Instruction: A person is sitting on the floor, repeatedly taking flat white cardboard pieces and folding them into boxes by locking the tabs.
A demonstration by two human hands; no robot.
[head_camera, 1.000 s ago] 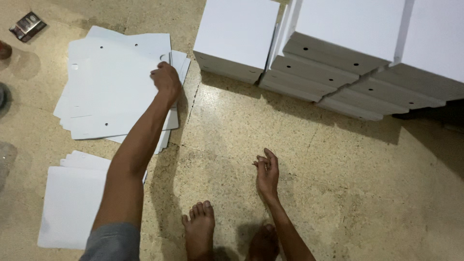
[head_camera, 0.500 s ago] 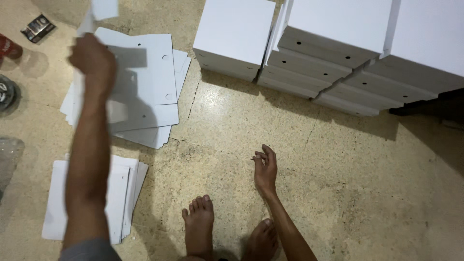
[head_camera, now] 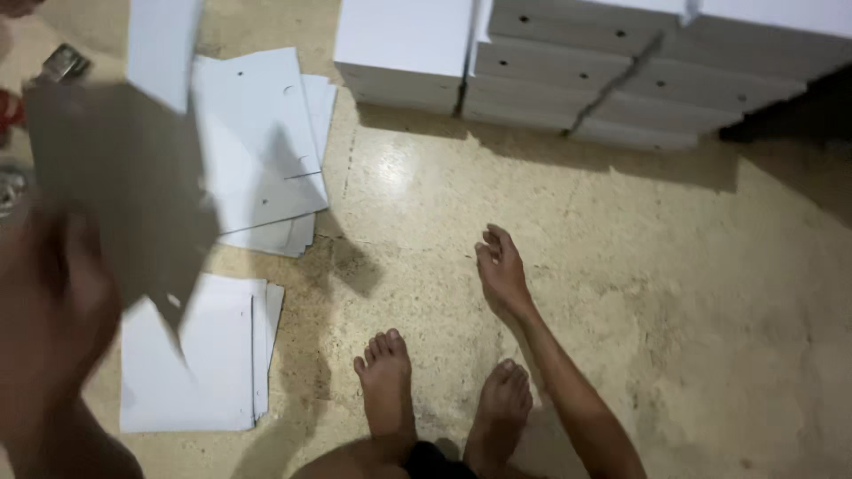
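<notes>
The person's left hand (head_camera: pixel 53 302) is raised close under the camera, blurred and large at the left edge, and it grips a white cardboard sheet (head_camera: pixel 133 177) by its lower part. The sheet stands up and away from the hand, tilted, its near face in shadow and its top corner catching the light near the upper edge of the view. (How the fingers wrap it I cannot make out through the blur, only that the sheet hangs from that hand.)

The right hand (head_camera: pixel 501 270) is well apart from the sheet, across to the right, resting on the speckled floor (head_camera: pixel 621 266) with fingers loosely spread and nothing in it. Its forearm runs back down toward the body.

Beneath and behind the lifted sheet lies a fanned pile of flat white sheets (head_camera: pixel 262 151) with small punched holes, spread on the floor. A second, neater stack of white sheets (head_camera: pixel 200 368) lies nearer the person, just below the left hand and beside the left foot (head_camera: pixel 386 372). The right foot (head_camera: pixel 501 408) is next to it, close under the right wrist.

Along the top of the view sit stacked white boxes (head_camera: pixel 577 80), several layers deep, well beyond both hands. A small metal object (head_camera: pixel 64 62) lies at the far left, partly hidden by the sheet.
</notes>
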